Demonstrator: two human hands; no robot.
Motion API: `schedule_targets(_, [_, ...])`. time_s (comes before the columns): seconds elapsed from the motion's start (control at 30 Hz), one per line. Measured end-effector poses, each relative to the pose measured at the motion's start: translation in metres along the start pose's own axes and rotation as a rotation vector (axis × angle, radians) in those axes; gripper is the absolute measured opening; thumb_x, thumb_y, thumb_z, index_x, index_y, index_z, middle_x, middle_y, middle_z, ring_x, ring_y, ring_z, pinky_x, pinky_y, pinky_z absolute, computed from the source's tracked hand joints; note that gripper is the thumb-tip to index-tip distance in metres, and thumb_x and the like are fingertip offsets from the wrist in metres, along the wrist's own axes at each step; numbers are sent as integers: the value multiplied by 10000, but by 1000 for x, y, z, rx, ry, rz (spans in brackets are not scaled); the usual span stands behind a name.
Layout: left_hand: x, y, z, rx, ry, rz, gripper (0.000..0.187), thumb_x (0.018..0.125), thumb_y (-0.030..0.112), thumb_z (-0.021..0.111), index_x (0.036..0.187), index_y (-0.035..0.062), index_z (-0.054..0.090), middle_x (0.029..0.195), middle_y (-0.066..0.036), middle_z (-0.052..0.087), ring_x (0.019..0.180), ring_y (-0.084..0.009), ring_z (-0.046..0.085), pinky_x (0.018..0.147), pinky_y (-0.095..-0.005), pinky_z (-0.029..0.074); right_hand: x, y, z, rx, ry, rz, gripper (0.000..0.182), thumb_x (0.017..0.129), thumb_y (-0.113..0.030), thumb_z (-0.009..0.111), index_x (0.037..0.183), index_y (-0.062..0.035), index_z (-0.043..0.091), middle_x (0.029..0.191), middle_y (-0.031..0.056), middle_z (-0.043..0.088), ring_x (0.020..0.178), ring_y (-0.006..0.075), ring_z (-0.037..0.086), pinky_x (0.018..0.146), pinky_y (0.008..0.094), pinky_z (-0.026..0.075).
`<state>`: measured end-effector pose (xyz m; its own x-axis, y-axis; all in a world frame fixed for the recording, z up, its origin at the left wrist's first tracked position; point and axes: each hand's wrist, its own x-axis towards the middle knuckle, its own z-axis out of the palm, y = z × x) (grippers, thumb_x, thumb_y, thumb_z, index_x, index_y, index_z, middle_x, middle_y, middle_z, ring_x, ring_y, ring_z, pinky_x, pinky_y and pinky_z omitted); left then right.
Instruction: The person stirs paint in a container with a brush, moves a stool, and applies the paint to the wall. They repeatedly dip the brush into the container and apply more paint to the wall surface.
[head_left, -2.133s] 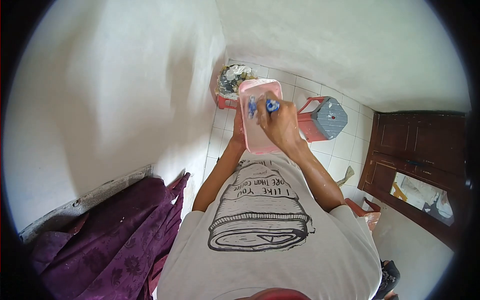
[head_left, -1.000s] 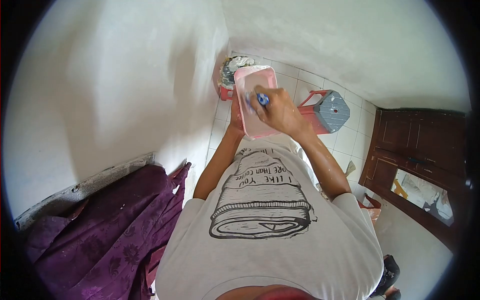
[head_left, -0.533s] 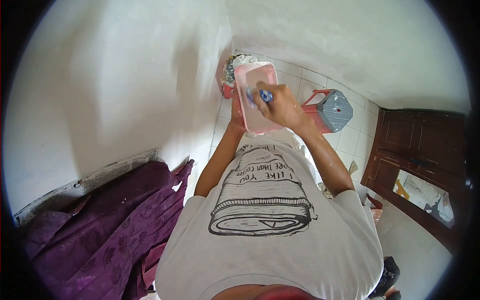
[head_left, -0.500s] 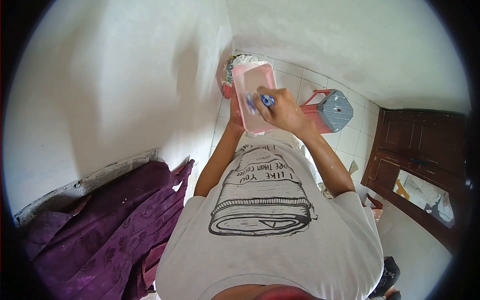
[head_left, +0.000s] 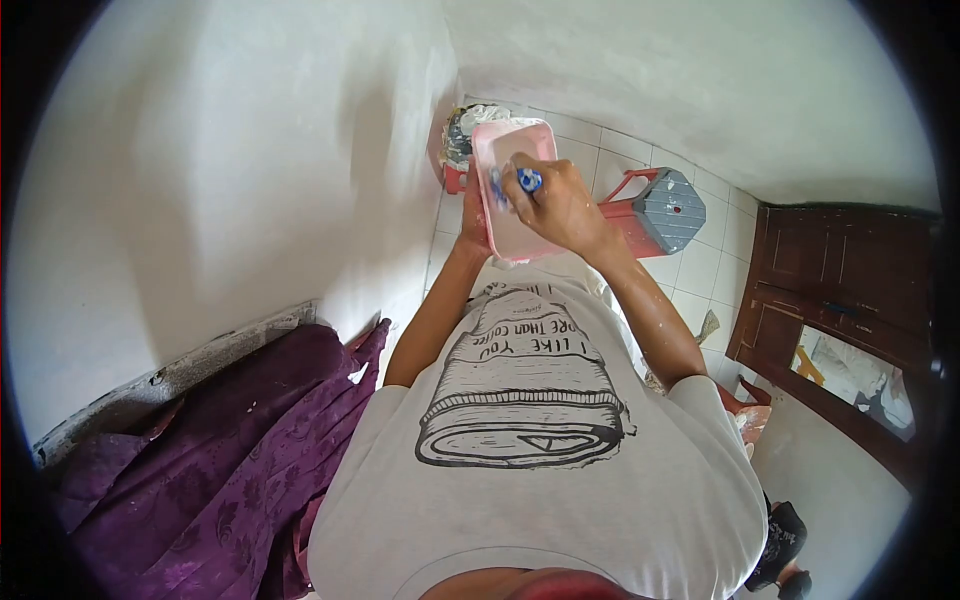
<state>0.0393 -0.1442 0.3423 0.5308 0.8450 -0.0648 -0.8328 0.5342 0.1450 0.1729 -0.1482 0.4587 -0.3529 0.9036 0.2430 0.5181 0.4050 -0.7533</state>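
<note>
My left hand (head_left: pixel 473 218) grips the long left side of a pink plastic tray (head_left: pixel 482 135), its fingers partly hidden behind it. Whitish paint (head_left: pixel 520 238) coats the inside of the tray. Over the tray, my right hand (head_left: pixel 562 205) is closed round a blue-handled painting tool (head_left: pixel 530 180), whose rounded blue-and-white handle end points up towards me. The tool's head lies low in the tray and is mostly covered by my fingers. Pale specks dot my right forearm.
A red stool with a grey top (head_left: pixel 670 210) stands on white floor tiles to the right. Behind the tray sits a paint-smeared container (head_left: pixel 455 140) by the wall. Purple cloth (head_left: pixel 230 450) hangs at lower left; a dark wooden cabinet (head_left: pixel 830 265) stands at right.
My right hand and the tool have shifted slightly up and left over the tray. The tray has moved slightly right and up in view; both holds stay the same.
</note>
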Motion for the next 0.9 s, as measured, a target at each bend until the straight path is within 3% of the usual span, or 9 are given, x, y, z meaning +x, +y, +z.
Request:
schedule_targets(0.07, [-1, 7, -7, 63, 81, 6, 771, 973, 711, 333, 1516, 165, 372, 1404, -124, 547, 1207, -299, 611, 1017, -481, 526, -9, 2, -7, -2, -53, -32, 122, 869, -88, 625, 849, 30, 598, 653, 233, 588, 632, 417, 620, 603, 479, 509])
schedule_targets(0.2, [-8, 9, -6, 12, -56, 10, 762, 979, 700, 331, 1520, 164, 370, 1451, -109, 508, 1274, -289, 561, 1053, -475, 497, -5, 8, -25, 7, -62, 23, 151, 886, -78, 617, 791, 31, 572, 605, 212, 568, 595, 412, 606, 554, 460, 488])
schedule_targets(0.37, [-5, -12, 14, 345, 223, 95, 738, 1000, 668, 332, 1524, 150, 361, 1458, -101, 501, 1299, -263, 542, 1099, -458, 456, 18, 10, -9, -115, 120, -49, 158, 891, -92, 632, 835, 46, 577, 626, 232, 581, 610, 428, 602, 571, 469, 486])
schedule_targets(0.47, [-2, -5, -2, 142, 143, 45, 758, 984, 687, 356, 1521, 153, 368, 1455, -103, 506, 1295, -271, 544, 1086, -466, 468, 5, 2, 6, -32, 103, -23, 142, 893, -99, 624, 853, 34, 592, 653, 240, 590, 638, 430, 607, 604, 475, 495])
schedule_targets(0.57, [-5, 10, -41, 27, 26, 17, 789, 958, 720, 375, 1515, 162, 384, 1450, -107, 512, 1291, -293, 548, 1063, -491, 486, -13, 13, 5, -19, -10, -90, 134, 954, -110, 558, 874, -18, 611, 684, 159, 620, 596, 292, 676, 562, 394, 517])
schedule_targets(0.7, [-14, 9, -20, -9, 67, 61, 788, 951, 714, 396, 1517, 167, 381, 1459, -110, 498, 1305, -311, 530, 1072, -516, 472, -8, 28, -21, -315, -62, 25, 207, 980, -150, 530, 855, -9, 616, 658, 135, 664, 575, 285, 685, 552, 367, 527])
schedule_targets(0.73, [-15, 6, -15, 52, 59, 83, 788, 950, 710, 404, 1521, 168, 375, 1468, -109, 489, 1314, -311, 521, 1077, -515, 467, -2, 25, -23, -314, -61, 28, 207, 980, -150, 530, 855, -9, 616, 658, 135, 664, 575, 285, 685, 552, 367, 527])
schedule_targets(0.8, [-17, -1, -3, 175, 80, 103, 781, 951, 701, 415, 1519, 168, 374, 1469, -107, 486, 1317, -309, 516, 1073, -510, 470, 11, 12, -21, -62, 146, 135, 179, 929, -124, 566, 819, 10, 609, 616, 196, 604, 569, 406, 620, 557, 442, 505])
schedule_targets(0.9, [-12, -3, 2, 257, 99, 128, 771, 951, 690, 430, 1516, 168, 375, 1468, -104, 485, 1317, -307, 514, 1065, -503, 477, 20, -9, -15, 18, 177, 231, 194, 936, -131, 563, 843, 33, 606, 623, 192, 630, 591, 380, 659, 580, 420, 532])
